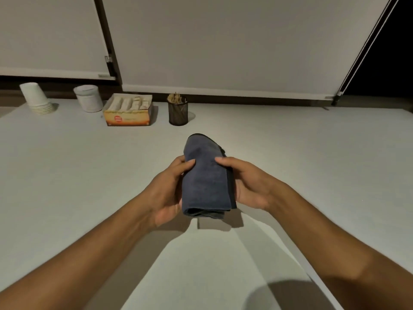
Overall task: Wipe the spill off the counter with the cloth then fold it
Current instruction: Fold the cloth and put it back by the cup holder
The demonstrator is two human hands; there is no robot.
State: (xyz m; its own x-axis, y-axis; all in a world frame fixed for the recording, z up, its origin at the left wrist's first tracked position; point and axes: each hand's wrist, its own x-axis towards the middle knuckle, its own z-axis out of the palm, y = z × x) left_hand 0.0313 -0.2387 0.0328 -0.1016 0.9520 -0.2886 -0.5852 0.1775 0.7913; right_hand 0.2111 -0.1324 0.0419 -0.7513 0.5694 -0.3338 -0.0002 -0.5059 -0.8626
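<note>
Folded blue cloth [204, 175] above the white counter [67, 175], left hand [166, 193] and right hand [250, 184] both clasped around it

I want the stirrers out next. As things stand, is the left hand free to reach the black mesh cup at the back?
Probably not yet. The left hand and right hand both grip the folded cloth. The counter between it and the mesh cup looks bare, so the path is free once it lets go.
</note>
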